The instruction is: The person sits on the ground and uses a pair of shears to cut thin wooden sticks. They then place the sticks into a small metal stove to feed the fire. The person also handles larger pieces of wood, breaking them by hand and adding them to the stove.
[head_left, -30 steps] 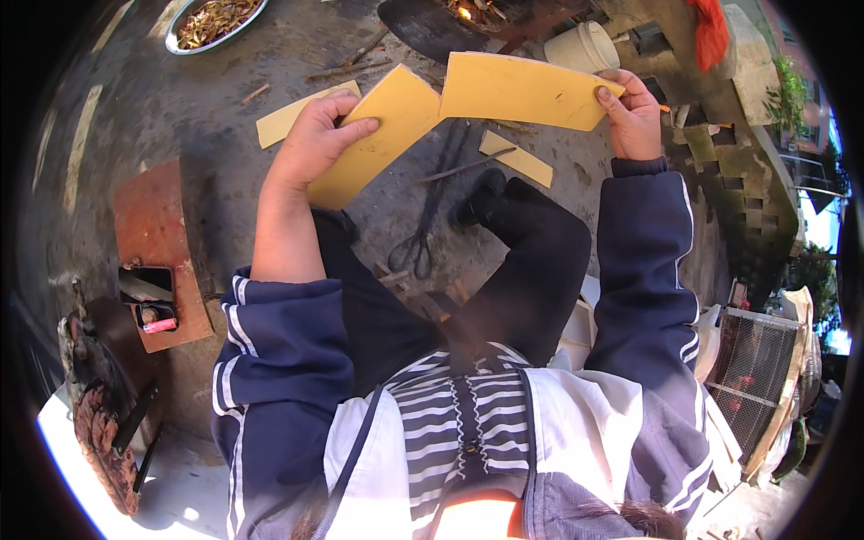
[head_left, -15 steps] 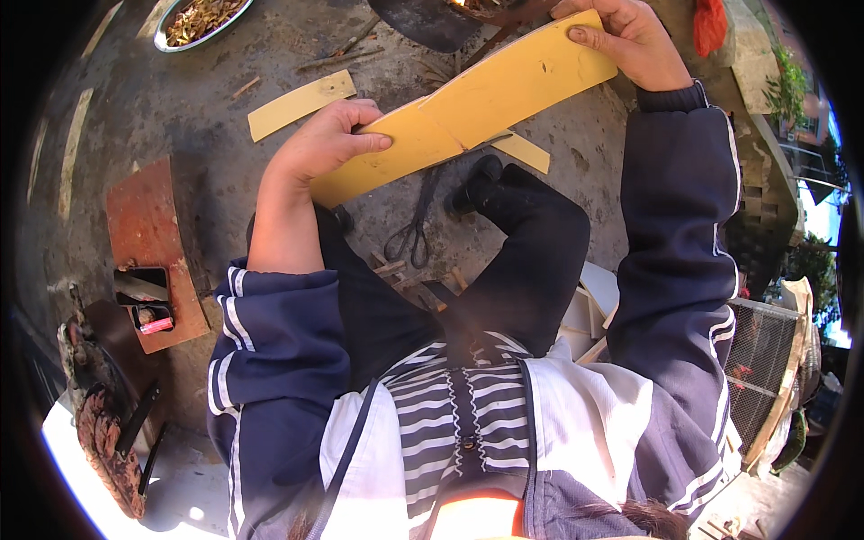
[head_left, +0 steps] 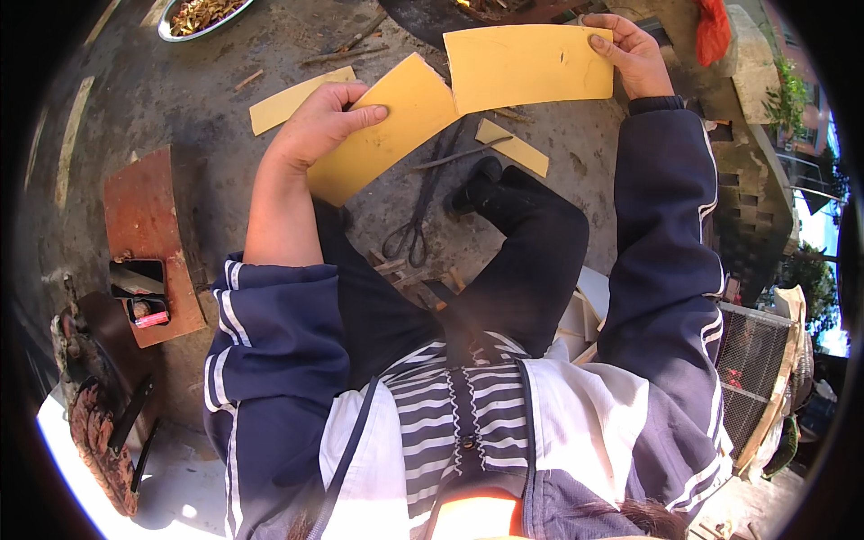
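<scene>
A yellow board is in two pieces that meet, or nearly meet, at a low corner in front of me. My left hand (head_left: 328, 121) is closed on the left piece (head_left: 400, 117), thumb on its face, and this piece slants down toward my left knee. By its far right corner, my right hand (head_left: 634, 54) pinches the right piece (head_left: 531, 65), which is held almost level. Below them on the ground lies a long dark tool with looped handles (head_left: 414, 238), between my feet. A yellow strip (head_left: 279, 103) lies beyond my left hand, and a smaller yellow strip (head_left: 522, 151) near my right shoe.
A reddish-brown board (head_left: 144, 207) with a dark opening and a pink item (head_left: 153, 319) is at left. A basin (head_left: 174, 38) of brown chips stands far left. Sticks (head_left: 346, 56) lie ahead, near a dark metal edge (head_left: 418, 16). Right are a red bag (head_left: 711, 31) and a mesh crate (head_left: 756, 360).
The single board, cracked across its middle, has parted into two pieces. My right hand has lowered slightly and its piece has turned more level; the left hand has barely moved.
</scene>
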The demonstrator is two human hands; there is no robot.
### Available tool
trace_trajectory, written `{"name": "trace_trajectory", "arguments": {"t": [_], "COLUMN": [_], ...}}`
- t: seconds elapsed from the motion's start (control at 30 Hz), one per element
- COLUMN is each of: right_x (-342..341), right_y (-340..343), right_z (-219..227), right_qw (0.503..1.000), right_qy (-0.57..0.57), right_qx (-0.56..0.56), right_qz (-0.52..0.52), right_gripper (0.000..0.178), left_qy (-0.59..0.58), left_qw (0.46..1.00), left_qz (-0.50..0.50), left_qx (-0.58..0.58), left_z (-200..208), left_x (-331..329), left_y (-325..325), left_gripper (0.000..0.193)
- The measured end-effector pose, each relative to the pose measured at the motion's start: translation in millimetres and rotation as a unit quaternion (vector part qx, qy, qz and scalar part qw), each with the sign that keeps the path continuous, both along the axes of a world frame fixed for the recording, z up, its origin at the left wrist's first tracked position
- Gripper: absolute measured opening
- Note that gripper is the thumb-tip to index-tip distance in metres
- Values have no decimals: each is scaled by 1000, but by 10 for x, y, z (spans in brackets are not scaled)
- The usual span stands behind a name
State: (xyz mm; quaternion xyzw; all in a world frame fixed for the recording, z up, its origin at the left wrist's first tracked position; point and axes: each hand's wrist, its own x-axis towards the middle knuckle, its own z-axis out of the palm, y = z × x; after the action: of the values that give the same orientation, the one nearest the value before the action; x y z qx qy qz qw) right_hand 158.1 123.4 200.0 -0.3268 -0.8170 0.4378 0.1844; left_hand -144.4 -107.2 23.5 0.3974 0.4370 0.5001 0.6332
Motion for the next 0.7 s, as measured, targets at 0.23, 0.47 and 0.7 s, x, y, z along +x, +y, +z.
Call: {"name": "trace_trajectory", "arguments": {"t": [0.23,0.47,0.7], "right_x": [267,248,7], "right_y": [-128,-695,-1370], "right_z": [-517,-1316,-1883], "right_qw": [976,890,810], "right_qy": [91,149,138], "right_qx": [-149,-349,-546], "right_qz": [-130,-253,-165], "right_gripper": [30,22,30], "left_qy": [-14,-87,-101], "left_qw": [1000,994,991], "left_qz": [20,57,78], "left_qx": [6,23,40], "left_z": [-34,73,57], "left_x": [7,11,8], "left_y": [25,1,-9], "left_gripper": [25,30,34]}}
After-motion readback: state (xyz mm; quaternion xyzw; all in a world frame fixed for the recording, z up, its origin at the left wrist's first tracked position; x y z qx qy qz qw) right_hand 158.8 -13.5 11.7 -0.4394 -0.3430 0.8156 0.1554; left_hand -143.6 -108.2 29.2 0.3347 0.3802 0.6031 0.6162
